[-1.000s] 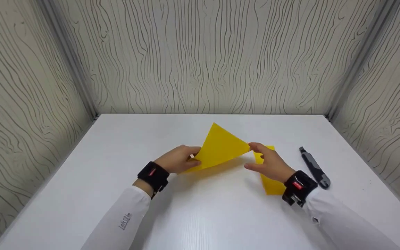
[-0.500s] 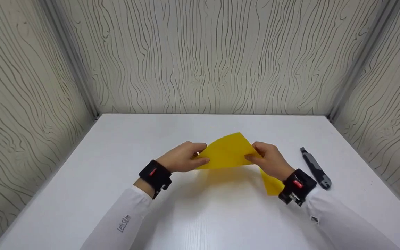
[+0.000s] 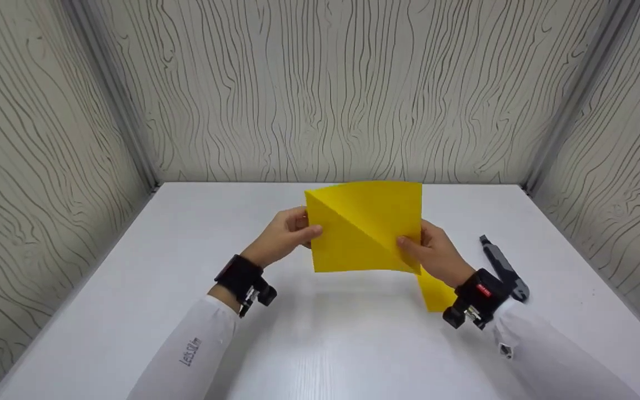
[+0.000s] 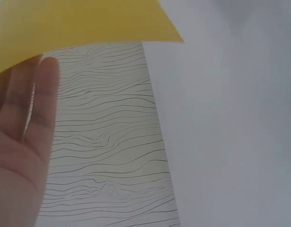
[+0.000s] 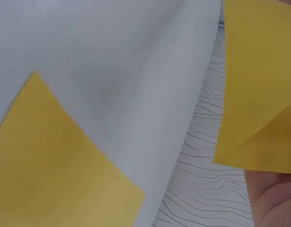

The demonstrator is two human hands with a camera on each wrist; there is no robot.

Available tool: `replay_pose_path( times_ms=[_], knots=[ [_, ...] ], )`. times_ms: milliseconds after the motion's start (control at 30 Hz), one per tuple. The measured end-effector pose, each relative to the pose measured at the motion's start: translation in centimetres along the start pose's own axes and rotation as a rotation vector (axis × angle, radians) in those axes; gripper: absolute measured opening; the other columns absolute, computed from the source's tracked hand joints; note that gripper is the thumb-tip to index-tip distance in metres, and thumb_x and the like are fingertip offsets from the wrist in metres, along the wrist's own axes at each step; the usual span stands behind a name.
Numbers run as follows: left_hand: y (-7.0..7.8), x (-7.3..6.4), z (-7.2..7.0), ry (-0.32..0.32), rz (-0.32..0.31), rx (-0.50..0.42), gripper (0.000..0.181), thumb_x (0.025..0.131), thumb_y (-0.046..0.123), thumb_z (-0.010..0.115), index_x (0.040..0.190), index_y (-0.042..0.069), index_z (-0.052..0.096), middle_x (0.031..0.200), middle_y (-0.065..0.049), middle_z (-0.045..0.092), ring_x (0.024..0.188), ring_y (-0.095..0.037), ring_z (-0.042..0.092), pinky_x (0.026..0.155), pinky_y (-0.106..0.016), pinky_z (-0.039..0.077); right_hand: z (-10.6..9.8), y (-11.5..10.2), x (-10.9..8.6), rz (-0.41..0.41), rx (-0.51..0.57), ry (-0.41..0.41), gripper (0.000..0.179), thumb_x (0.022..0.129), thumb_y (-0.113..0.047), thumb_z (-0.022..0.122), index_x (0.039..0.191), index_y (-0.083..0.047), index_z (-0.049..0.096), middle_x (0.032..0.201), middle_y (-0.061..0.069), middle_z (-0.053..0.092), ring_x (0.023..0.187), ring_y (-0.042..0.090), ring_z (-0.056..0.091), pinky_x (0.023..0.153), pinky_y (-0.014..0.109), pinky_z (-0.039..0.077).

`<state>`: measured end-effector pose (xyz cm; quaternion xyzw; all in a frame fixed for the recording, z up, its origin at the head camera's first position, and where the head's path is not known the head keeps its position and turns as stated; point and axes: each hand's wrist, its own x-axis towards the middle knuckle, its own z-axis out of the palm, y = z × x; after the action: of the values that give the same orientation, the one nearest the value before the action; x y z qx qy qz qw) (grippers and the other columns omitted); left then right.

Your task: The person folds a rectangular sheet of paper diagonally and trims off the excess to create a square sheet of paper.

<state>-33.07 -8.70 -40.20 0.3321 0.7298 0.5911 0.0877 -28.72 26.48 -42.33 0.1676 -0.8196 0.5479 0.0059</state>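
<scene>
A yellow sheet of paper with a diagonal crease from its upper left to its lower right corner is held up above the table. My left hand pinches its left edge, thumb in front and fingers behind. At the right edge my right hand grips it the same way, thumb on the face near the lower corner. In the left wrist view the paper spans the top, over the fingers. In the right wrist view the sheet shows its creased corner above part of the hand.
More yellow paper lies on the white table, partly hidden by the right hand; the right wrist view shows its corner. A grey and black utility knife lies farther right. Wood-patterned panels enclose the table's back and sides.
The sheet was folded over, then came up opened out, its face and diagonal crease now toward the head camera. My right hand took hold of its right side; both hands rose slightly.
</scene>
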Motion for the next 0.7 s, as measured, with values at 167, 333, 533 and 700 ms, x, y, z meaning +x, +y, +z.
replay_pose_path(
  times_ms=[167, 333, 533, 700],
  knots=[
    [-0.2, 0.3, 0.7, 0.132, -0.24, 0.063, 0.053, 0.098, 0.012, 0.083, 0.141, 0.005, 0.053, 0.111, -0.015, 0.077, 0.094, -0.022, 0.075, 0.087, -0.035, 0.067, 0.6, -0.1, 0.4, 0.164, -0.036, 0.022, 0.049, 0.113, -0.024, 0.062, 0.154, 0.0, 0.051, 0.13, 0.02, 0.069, 0.102, 0.025, 0.066, 0.089, 0.028, 0.06],
    [-0.7, 0.4, 1.2, 0.23, -0.423, 0.168, 0.062, 0.097, 0.007, 0.081, 0.148, 0.005, 0.045, 0.104, -0.014, 0.069, 0.085, -0.023, 0.07, 0.085, -0.035, 0.067, 1.7, 0.2, 0.8, 0.343, -0.131, -0.012, 0.049, 0.108, -0.024, 0.07, 0.148, 0.003, 0.058, 0.112, 0.014, 0.074, 0.088, 0.019, 0.067, 0.071, 0.029, 0.062],
    [-2.0, 0.4, 2.2, 0.189, -0.555, 0.389, 0.062, 0.097, 0.004, 0.08, 0.147, 0.003, 0.043, 0.104, -0.014, 0.067, 0.08, -0.022, 0.066, 0.076, -0.029, 0.062, 3.2, 0.8, 1.3, 0.487, -0.287, -0.116, 0.04, 0.104, -0.02, 0.076, 0.136, 0.001, 0.066, 0.102, 0.01, 0.071, 0.076, 0.019, 0.067, 0.068, 0.027, 0.061],
    [-3.2, 0.4, 3.1, 0.145, -0.598, 0.585, 0.058, 0.093, -0.003, 0.075, 0.146, 0.002, 0.049, 0.127, -0.019, 0.07, 0.101, -0.026, 0.067, 0.094, -0.039, 0.061, 4.4, 0.9, 2.0, 0.545, -0.404, -0.146, 0.047, 0.101, -0.019, 0.079, 0.14, 0.002, 0.062, 0.107, 0.012, 0.07, 0.08, 0.021, 0.067, 0.072, 0.026, 0.059]
  ],
)
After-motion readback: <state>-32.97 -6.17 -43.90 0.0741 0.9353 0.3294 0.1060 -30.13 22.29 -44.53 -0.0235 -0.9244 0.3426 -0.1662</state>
